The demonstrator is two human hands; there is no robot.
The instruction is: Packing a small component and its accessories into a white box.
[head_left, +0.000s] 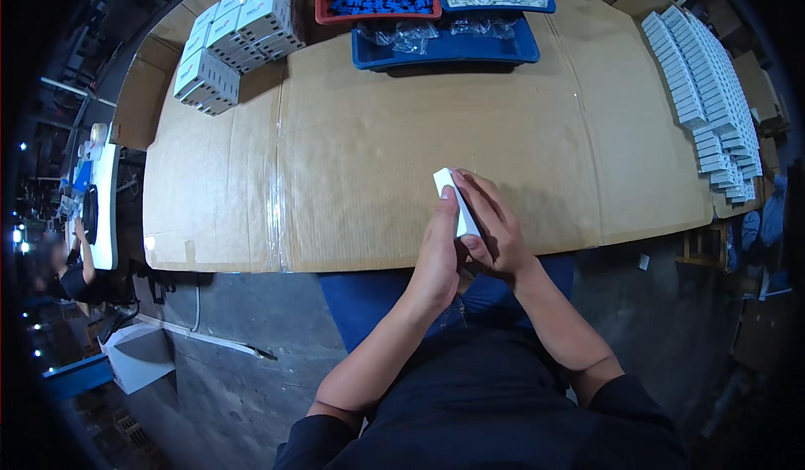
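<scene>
A slim white box (pixel 465 218), probably light, stiff and easily dented, is clasped between the left hand (pixel 438 252) and right hand (pixel 501 233) over the table's (pixel 377 160) near edge, its long sides likely offering the surest hold.

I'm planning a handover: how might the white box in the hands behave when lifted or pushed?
The white box is probably fairly stiff, as its edges look straight between the left hand and right hand. Its flat faces suggest sliding rather than rolling. Being slim, it would likely tip easily if stood on end.
</scene>
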